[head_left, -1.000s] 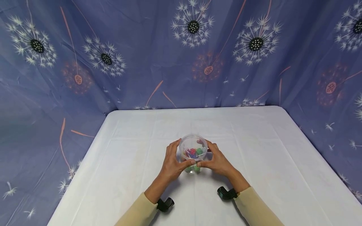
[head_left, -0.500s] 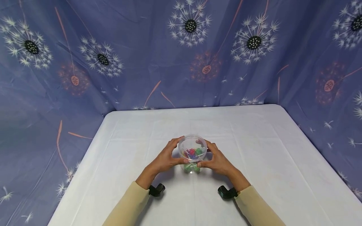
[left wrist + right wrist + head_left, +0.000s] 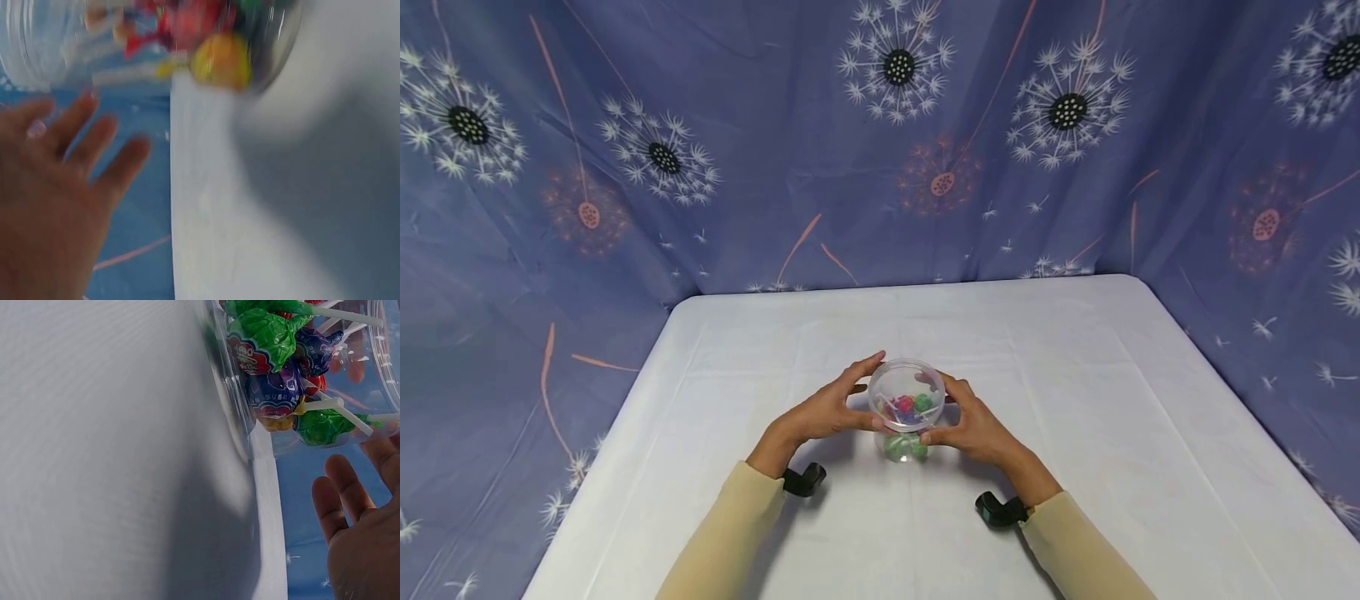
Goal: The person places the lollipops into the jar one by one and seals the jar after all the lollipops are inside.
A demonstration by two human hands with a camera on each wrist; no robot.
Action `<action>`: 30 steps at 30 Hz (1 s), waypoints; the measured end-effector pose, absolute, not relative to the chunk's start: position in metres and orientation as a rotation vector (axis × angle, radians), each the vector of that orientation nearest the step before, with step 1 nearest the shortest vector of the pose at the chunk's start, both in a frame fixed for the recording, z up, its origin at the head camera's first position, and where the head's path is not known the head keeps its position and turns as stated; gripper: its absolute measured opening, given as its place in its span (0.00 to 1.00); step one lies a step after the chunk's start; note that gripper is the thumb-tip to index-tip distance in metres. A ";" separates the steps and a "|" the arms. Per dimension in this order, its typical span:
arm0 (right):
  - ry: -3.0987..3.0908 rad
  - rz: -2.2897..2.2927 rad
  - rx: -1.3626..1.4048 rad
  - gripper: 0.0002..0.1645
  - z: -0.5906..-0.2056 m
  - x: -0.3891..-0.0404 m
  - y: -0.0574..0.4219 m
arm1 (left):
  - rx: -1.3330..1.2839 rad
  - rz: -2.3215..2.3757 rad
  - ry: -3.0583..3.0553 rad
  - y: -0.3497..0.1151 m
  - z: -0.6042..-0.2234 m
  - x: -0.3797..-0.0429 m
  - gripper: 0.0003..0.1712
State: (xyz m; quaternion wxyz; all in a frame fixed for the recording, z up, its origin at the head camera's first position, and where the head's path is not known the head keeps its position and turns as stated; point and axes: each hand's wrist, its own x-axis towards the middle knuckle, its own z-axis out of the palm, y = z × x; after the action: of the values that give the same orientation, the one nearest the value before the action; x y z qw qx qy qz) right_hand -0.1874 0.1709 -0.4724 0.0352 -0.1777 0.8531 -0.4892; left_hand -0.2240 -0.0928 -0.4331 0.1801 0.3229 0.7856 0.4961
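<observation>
A clear round plastic jar (image 3: pixel 904 446) of wrapped lollipops stands upright on the white table. Green, purple and red wrappers (image 3: pixel 269 394) and white sticks show through its wall. My right hand (image 3: pixel 973 423) holds the jar near its top, thumb in front and fingers reaching behind; its lower fingers are off the wall in the right wrist view. On the other side, my left hand (image 3: pixel 823 410) is spread around the jar's top, thumb tip right at the rim. In the left wrist view, the left hand's fingers (image 3: pixel 122 165) are extended beside the jar, blurred.
A white cloth covers the table (image 3: pixel 1060 350). Behind and beside it hangs a blue curtain (image 3: pixel 760 150) with a dandelion print. A black wrist camera (image 3: pixel 805 479) sits under the left wrist, and another wrist camera (image 3: pixel 1000 510) under the right.
My left hand has turned and shifted left, its fingers spreading away from the jar's rim. The right hand keeps its hold, and the jar stays nearly in place.
</observation>
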 end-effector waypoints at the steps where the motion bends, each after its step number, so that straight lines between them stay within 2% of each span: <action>1: 2.623 -1.508 -0.546 0.56 -0.472 -0.187 0.171 | 0.891 1.430 2.274 -0.091 -0.434 -0.219 0.54; 7: 2.639 -1.516 -0.553 0.55 -0.471 -0.187 0.174 | 0.626 1.568 2.592 -0.068 -0.439 -0.184 0.55; 12: 2.631 -1.509 -0.536 0.55 -0.471 -0.187 0.175 | 0.468 1.617 2.724 -0.053 -0.448 -0.169 0.55; 22: 2.634 -1.498 -0.533 0.55 -0.476 -0.188 0.172 | 0.411 1.688 2.793 -0.041 -0.458 -0.163 0.54; 30: 2.621 -1.515 -0.565 0.54 -0.475 -0.187 0.172 | 0.599 1.562 2.646 -0.062 -0.450 -0.179 0.52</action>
State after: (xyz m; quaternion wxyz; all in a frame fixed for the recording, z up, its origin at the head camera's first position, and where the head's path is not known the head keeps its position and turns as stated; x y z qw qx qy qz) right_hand -0.1866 0.1717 -0.4749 0.0308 -0.1834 0.8506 -0.4918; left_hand -0.1791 -0.0621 -0.4502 0.0053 0.1912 0.8452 0.4990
